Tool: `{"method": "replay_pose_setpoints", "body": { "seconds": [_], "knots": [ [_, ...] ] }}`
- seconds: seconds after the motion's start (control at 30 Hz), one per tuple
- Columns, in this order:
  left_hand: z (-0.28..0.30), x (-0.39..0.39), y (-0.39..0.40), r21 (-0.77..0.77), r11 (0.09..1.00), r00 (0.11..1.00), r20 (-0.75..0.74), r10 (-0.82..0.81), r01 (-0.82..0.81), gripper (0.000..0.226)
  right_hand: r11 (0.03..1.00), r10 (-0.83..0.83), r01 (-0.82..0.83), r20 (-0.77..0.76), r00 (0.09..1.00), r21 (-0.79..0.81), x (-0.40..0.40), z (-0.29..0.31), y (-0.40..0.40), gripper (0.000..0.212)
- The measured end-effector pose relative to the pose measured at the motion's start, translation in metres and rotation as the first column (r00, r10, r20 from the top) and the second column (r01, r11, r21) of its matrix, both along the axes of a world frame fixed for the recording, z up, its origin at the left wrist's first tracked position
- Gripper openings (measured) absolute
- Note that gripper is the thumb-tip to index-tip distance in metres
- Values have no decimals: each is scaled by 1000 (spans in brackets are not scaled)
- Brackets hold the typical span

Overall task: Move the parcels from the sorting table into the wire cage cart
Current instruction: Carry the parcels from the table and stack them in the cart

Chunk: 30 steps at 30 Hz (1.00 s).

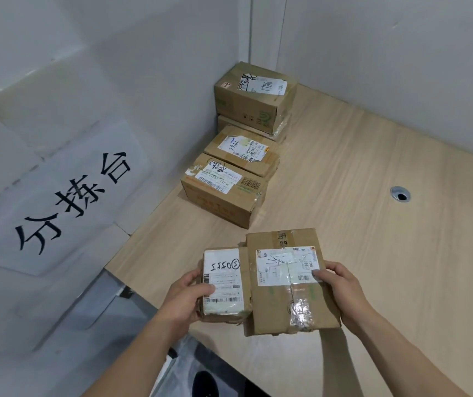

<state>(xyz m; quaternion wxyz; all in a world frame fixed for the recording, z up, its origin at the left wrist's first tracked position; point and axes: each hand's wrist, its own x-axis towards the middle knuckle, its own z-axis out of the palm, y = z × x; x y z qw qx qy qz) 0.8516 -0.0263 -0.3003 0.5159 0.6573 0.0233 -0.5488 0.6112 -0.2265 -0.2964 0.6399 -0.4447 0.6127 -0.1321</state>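
Note:
Two cardboard parcels sit side by side at the near edge of the wooden sorting table (372,253). My left hand (183,299) grips the small parcel (226,285) with a white label, thumb on top. My right hand (341,293) grips the larger taped parcel (284,287) at its right side, thumb on its label. Whether the two parcels rest on the table or are lifted I cannot tell. Several more parcels (224,190) line the left wall toward the corner, one (254,96) stacked on another. The wire cage cart is out of view.
A white sign with black characters (66,196) hangs on the left wall. White walls close the table at the left and back. A round cable hole (400,194) sits at the table's right. Grey floor and a dark shoe (205,382) show below the table's edge.

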Motion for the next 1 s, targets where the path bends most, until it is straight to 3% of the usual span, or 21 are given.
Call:
{"method": "replay_pose_setpoints", "body": {
  "seconds": [0.17,0.23,0.37,0.47,0.73,0.83,1.0],
  "knots": [
    [-2,-6,8,19,998,998,8,65,-66,51,988,88,-106,153,984,113,-3,-4,-21,32],
    [-1,-6,13,7,997,997,41,73,-73,64,976,163,-184,165,973,118,-4,-4,-28,48],
    [13,-8,26,-37,993,991,69,110,-108,46,946,286,-310,200,937,99,-2,-2,-36,84],
    [23,-6,40,-54,987,984,88,154,-150,49,917,363,-393,255,896,74,4,7,-34,96],
    [51,-16,106,-174,962,960,152,236,-209,69,855,511,-512,306,803,-85,14,51,3,92],
    [63,-34,147,-213,944,942,172,289,-251,61,816,576,-557,288,765,-150,14,66,33,93],
    [83,-71,228,-249,913,905,201,375,-323,73,745,666,-636,286,689,-202,7,82,91,76]
  ]
}}
